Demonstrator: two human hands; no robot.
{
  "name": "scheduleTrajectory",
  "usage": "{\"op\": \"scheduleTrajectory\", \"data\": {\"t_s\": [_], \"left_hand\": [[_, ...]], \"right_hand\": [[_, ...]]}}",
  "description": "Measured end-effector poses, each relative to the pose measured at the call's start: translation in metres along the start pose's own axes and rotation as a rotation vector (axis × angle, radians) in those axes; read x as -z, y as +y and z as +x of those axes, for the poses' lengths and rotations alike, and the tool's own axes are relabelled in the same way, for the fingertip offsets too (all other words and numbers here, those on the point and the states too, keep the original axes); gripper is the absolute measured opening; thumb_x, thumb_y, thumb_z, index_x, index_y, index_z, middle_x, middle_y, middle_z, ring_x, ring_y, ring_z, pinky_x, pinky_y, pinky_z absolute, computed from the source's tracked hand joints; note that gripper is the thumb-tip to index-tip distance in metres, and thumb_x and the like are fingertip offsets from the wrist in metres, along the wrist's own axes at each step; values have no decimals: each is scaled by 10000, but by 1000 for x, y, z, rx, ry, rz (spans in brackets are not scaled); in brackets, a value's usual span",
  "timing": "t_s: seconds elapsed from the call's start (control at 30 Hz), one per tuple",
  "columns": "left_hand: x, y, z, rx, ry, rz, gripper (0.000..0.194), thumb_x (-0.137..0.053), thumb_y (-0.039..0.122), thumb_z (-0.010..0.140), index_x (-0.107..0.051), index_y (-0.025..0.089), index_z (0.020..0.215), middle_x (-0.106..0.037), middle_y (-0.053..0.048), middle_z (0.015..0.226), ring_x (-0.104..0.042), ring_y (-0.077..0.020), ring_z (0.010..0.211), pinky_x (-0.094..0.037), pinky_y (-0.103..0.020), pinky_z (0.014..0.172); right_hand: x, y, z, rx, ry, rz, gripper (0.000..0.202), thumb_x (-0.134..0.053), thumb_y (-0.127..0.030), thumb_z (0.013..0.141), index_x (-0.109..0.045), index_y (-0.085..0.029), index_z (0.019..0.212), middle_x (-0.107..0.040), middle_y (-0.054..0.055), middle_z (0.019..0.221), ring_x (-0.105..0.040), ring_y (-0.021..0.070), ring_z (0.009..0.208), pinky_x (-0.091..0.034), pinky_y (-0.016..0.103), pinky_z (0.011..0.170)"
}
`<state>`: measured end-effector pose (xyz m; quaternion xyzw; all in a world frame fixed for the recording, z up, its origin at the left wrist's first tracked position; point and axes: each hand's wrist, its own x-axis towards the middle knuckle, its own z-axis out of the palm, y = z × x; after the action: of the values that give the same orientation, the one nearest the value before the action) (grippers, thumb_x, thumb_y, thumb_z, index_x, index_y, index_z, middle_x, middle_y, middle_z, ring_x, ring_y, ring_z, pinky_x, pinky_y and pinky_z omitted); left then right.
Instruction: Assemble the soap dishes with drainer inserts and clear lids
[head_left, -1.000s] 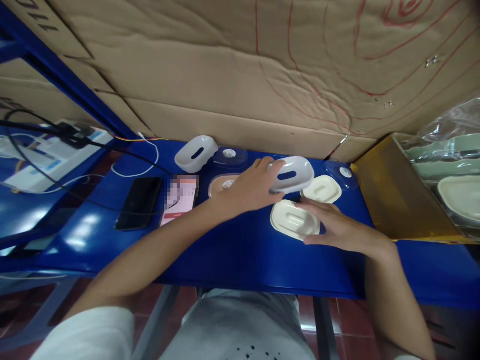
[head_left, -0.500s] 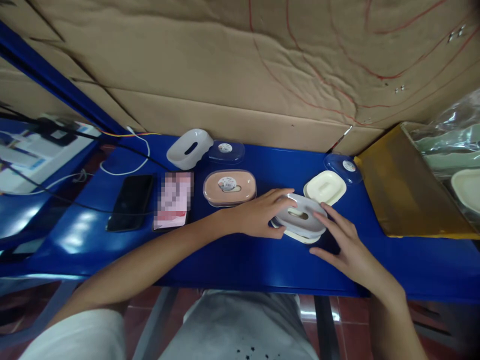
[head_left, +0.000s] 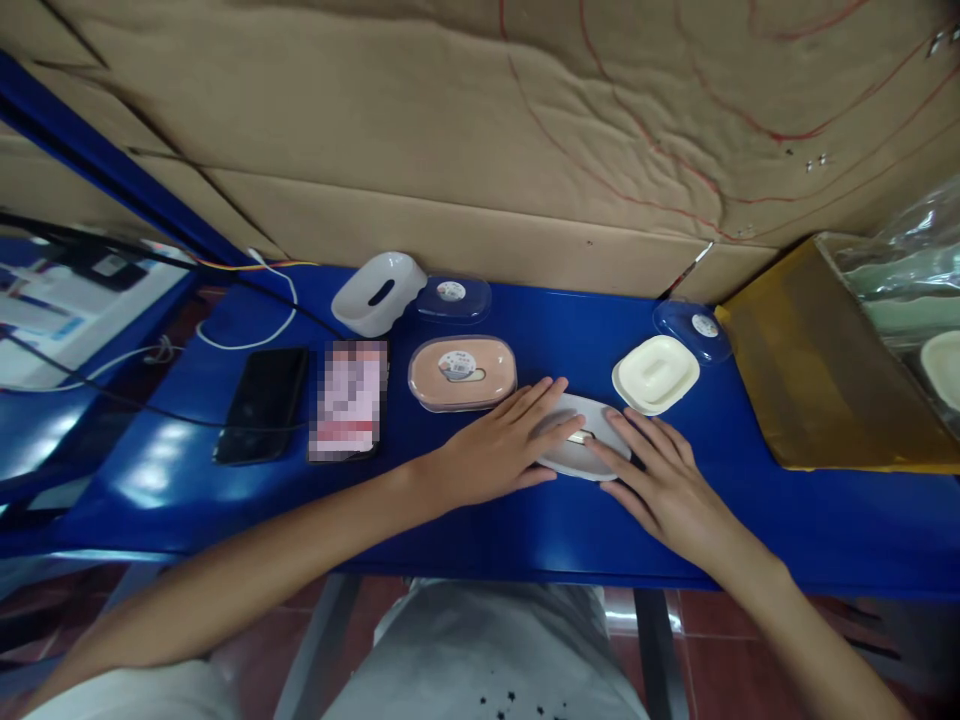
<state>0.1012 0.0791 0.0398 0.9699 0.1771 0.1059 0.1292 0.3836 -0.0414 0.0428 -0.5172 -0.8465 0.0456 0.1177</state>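
Note:
A pale grey oval soap dish (head_left: 581,462) with a slot in its middle lies low on the blue table, in front of me. My left hand (head_left: 499,450) rests on its left side, fingers stretched across the top and thumb at the near edge. From the right, my right hand (head_left: 671,485) lays spread fingers over the other end. A cream piece shows through the slot; the rest of it is hidden. Just beyond my right hand sits a cream soap dish tray (head_left: 655,375). Left of the hands is a peach soap dish (head_left: 463,385) under a clear, labelled lid.
A white slotted dish part (head_left: 377,295) leans near the back beside a clear lid (head_left: 454,300). Another clear lid (head_left: 694,332) touches the cardboard box (head_left: 840,370) at right. Two phones, one a dark phone (head_left: 261,405), and a white cable (head_left: 292,310) lie left.
The grey dish has come down flatter onto the table and slightly left. Both hands have moved over its top, with fingers laid flatter than before.

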Motion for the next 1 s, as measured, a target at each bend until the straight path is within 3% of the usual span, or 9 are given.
{"op": "scheduleTrajectory", "data": {"t_s": [0.13, 0.23, 0.33, 0.43, 0.53, 0.67, 0.77, 0.9, 1.0], "left_hand": [[36, -3, -4, -18, 84, 76, 643, -627, 416, 1094, -397, 258, 1673, -232, -203, 1813, -239, -351, 1687, -308, -532, 1358], [70, -31, -2, 241, 229, 99, 585, -505, 424, 1128, -391, 234, 1670, -314, -183, 1789, -367, -342, 1642, -340, -526, 1329], [88, -73, -3, 563, 263, 137, 665, -533, 437, 1080, -344, 224, 1682, -295, -220, 1780, -311, -414, 1652, -242, -711, 1299], [88, -108, -12, 815, 319, 138, 754, -590, 455, 1029, -322, 213, 1690, -259, -271, 1776, -271, -438, 1663, -244, -748, 1277], [78, -128, -23, 995, 333, 112, 826, -619, 541, 992, -313, 228, 1693, -210, -291, 1784, -212, -495, 1668, -249, -801, 1240], [67, -141, -33, 1097, 302, 101, 856, -621, 618, 959, -337, 246, 1676, -189, -286, 1792, -154, -526, 1671, -221, -824, 1225], [65, -145, -38, 1131, 287, 112, 811, -612, 628, 955, -383, 258, 1638, -260, -280, 1769, -172, -543, 1659, -218, -864, 1194], [68, -145, -42, 1148, 327, 109, 707, -612, 528, 954, -457, 239, 1581, -466, -273, 1606, -404, -528, 1553, -317, -828, 1177], [70, -142, -42, 1130, 392, 72, 678, -628, 472, 942, -485, 232, 1559, -512, -281, 1529, -551, -513, 1421, -381, -808, 1146]], "right_hand": [[17, 8, 25, 49, -64, 30, 527, -637, -460, 1068, -581, -372, 1584, -358, 52, 1790, -341, 412, 1638, -320, 692, 1297], [23, 13, 46, 78, -72, 53, 527, -650, -525, 1052, -624, -338, 1545, -452, 86, 1737, -396, 400, 1610, -334, 656, 1294], [18, 16, 59, 120, -42, 88, 557, -634, -543, 1059, -589, -322, 1569, -479, 104, 1715, -438, 365, 1587, -358, 608, 1283], [6, 21, 61, 103, 53, 104, 501, -591, -468, 1091, -582, -325, 1571, -516, 120, 1682, -495, 354, 1542, -379, 591, 1254], [-4, 28, 58, 46, 132, 92, 505, -580, -438, 1094, -558, -348, 1591, -561, 131, 1635, -537, 370, 1496, -390, 596, 1221], [-10, 36, 59, -39, 206, 46, 544, -565, -453, 1099, -489, -354, 1628, -545, 152, 1634, -543, 380, 1479, -385, 593, 1197], [-7, 43, 59, -78, 199, 1, 596, -572, -496, 1093, -436, -335, 1650, -499, 180, 1665, -520, 389, 1497, -360, 601, 1203], [2, 65, 52, -98, 101, -12, 697, -617, -604, 1048, -398, -347, 1658, -451, 156, 1717, -431, 395, 1574, -309, 619, 1231], [5, 86, 43, -164, 68, -29, 732, -635, -661, 1013, -421, -354, 1642, -467, 144, 1714, -412, 415, 1587, -271, 672, 1244]]}}
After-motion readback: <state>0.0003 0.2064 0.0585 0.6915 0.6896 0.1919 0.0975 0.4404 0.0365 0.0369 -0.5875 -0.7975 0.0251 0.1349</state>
